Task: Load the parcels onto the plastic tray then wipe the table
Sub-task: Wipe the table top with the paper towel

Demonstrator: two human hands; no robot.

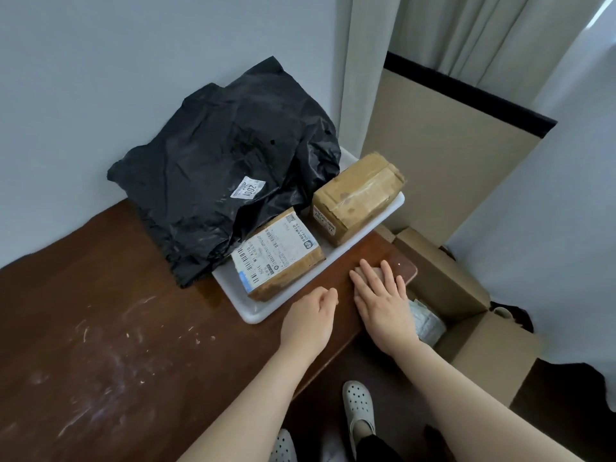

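1. One table (100, 311) of dark brown wood, with white smears (100, 345) on its near left part.
2. Three parcels sit on one white plastic tray (253, 313) at the far right of the table. One black bag (226, 168) on the left overhangs the tray's left edge and touches the wall. One labelled box (280, 258) lies near, and one taped box (358, 198) far right.
3. The tray's long axis runs from near left to far right. Both boxes lie along it, the label facing up.
4. Two hands. The left hand (308, 320) is just beside the tray's near corner, fingers loosely curled, holding nothing. The right hand (383, 301) lies flat, straight fingers pressing one cloth (375, 273) onto the table near its right edge.
5. One open carton (466, 285) stands on the floor, right of the table.
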